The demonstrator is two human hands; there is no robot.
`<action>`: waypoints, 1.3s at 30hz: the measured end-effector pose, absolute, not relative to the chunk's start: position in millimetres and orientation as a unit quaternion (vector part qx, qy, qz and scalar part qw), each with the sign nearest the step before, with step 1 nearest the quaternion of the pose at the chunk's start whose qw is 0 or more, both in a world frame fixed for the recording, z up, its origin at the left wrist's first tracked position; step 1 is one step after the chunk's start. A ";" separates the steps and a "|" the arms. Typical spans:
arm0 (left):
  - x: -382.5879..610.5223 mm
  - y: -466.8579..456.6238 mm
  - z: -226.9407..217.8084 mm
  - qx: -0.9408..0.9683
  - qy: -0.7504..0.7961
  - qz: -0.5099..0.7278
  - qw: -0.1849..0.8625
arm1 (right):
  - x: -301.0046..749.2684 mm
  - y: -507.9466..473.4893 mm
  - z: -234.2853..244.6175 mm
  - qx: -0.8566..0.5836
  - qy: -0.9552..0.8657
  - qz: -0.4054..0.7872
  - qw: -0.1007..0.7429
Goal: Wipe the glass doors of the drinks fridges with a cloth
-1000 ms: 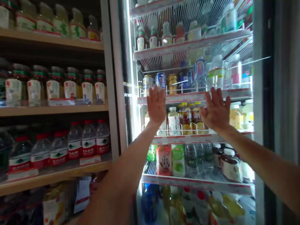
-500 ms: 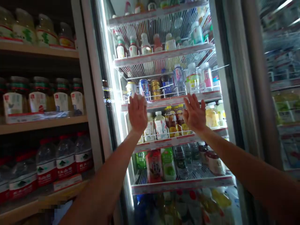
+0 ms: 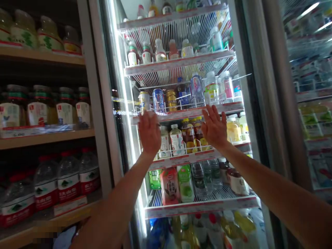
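Both of my arms reach forward toward a lit drinks fridge. My left hand (image 3: 149, 133) is raised with fingers stretched up, holding nothing, in front of the fridge's left side near a blue can (image 3: 158, 99). On the right, my right hand (image 3: 214, 127) is also raised, its fingers spread and nothing in it. Between the hands stand a white-labelled bottle (image 3: 177, 140) and dark tea bottles with yellow caps (image 3: 188, 134). A gold can (image 3: 171, 99) sits on the shelf above. Whether either hand touches anything I cannot tell.
To the left, wooden shelves (image 3: 52, 136) hold large jars (image 3: 38, 109) and red-capped water bottles (image 3: 68, 174). A metal frame (image 3: 275, 86) borders the fridge on the right, with more drinks beyond it. Red and green cartons (image 3: 169, 186) stand on a lower fridge shelf (image 3: 202, 206).
My left hand has dropped slightly and shifted a little left. My right hand stays almost in place, fingers still spread. The view has moved slightly.
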State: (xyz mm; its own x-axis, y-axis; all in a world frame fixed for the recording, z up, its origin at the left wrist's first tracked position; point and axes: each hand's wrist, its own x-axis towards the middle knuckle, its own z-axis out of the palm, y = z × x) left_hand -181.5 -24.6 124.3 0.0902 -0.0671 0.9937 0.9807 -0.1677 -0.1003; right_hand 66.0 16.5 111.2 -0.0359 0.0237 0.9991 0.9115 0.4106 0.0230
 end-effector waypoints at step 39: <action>-214.4 -30.0 88.1 -0.554 -0.407 -0.519 0.508 | 68.5 24.4 110.0 -0.351 -0.590 -0.414 0.597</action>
State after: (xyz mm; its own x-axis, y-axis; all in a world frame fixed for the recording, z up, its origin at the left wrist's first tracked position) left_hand -214.4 -30.0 88.1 0.1306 -0.0757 0.9885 0.9781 -0.1531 -0.1410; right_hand 68.5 24.4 110.0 -0.0408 -0.0801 0.9960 0.9095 0.4098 0.0702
